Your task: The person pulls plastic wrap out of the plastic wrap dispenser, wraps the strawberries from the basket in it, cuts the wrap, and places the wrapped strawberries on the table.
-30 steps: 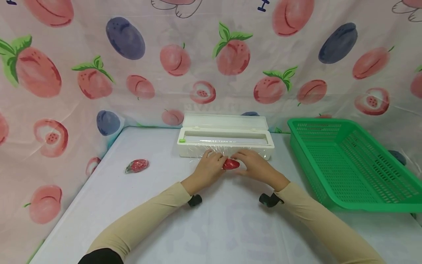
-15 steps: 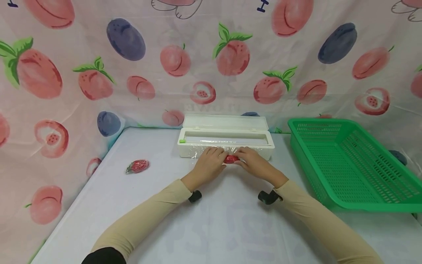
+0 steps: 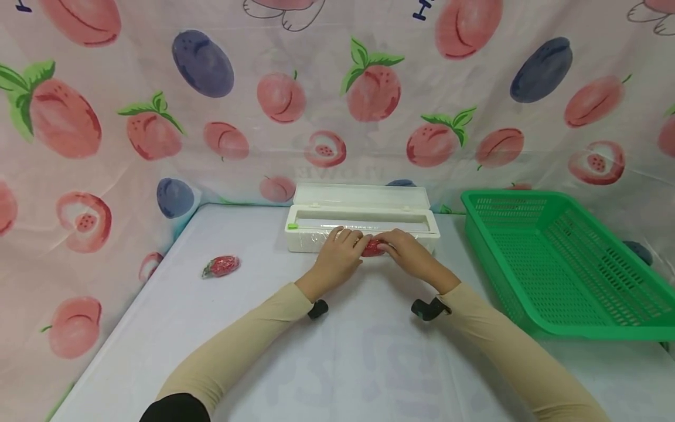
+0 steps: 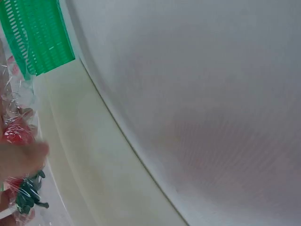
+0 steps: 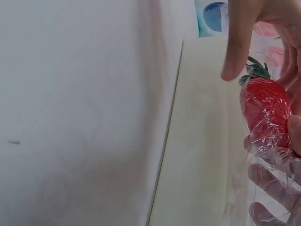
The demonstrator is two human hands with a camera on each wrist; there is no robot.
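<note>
A red strawberry point(image 3: 372, 248) with green leaves point(image 5: 256, 71) is partly wrapped in clear cling film point(image 5: 273, 153), in front of the white cling film dispenser point(image 3: 306, 241). My left hand point(image 3: 336, 258) holds the leafy end, its thumb point(image 4: 23, 157) across the fruit in the left wrist view. The other end is held by my right hand point(image 3: 413, 256), thumb in front and fingers behind the film, as the right wrist view shows. Film runs from the strawberry against the dispenser's front; its far end is hidden by the hands.
The dispenser's lid point(image 3: 361, 196) stands raised at the back, with a small green piece point(image 3: 292, 226) at its left end. A second film-wrapped strawberry point(image 3: 221, 266) lies to the left on the white table point(image 3: 348, 351). At the right stands a green basket point(image 3: 606, 329).
Both hands have moved slightly forward with the strawberry, up against the dispenser's front. My right fingers have closed in on the fruit. The other strawberry and the basket have stayed put.
</note>
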